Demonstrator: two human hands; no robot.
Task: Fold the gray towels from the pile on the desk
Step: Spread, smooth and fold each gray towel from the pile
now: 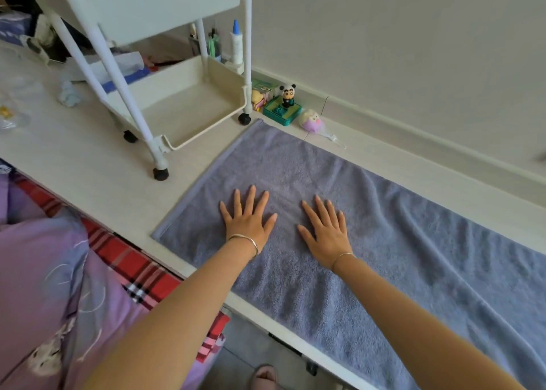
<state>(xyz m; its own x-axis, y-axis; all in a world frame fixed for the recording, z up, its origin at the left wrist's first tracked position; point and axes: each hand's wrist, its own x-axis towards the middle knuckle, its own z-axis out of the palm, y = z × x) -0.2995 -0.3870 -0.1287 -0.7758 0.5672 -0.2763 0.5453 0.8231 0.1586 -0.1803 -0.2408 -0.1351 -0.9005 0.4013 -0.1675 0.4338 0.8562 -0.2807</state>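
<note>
A large gray towel [399, 227] lies spread flat along the white desk [88, 165], running from the cart's wheel off the right edge of the frame. Soft wrinkles cross its right half. My left hand [248, 218] lies palm down on the towel near its left end, fingers straight and spread. My right hand [325, 230] presses flat on the towel just beside it, fingers also spread. Both hands hold nothing. No pile of other towels is in view.
A white rolling cart [189, 103] stands on the desk just left of the towel's far corner. Small toys, a panda figure [287, 94] and a round plush [310, 120], sit by the wall. Bedding [59, 286] lies below the desk's front edge.
</note>
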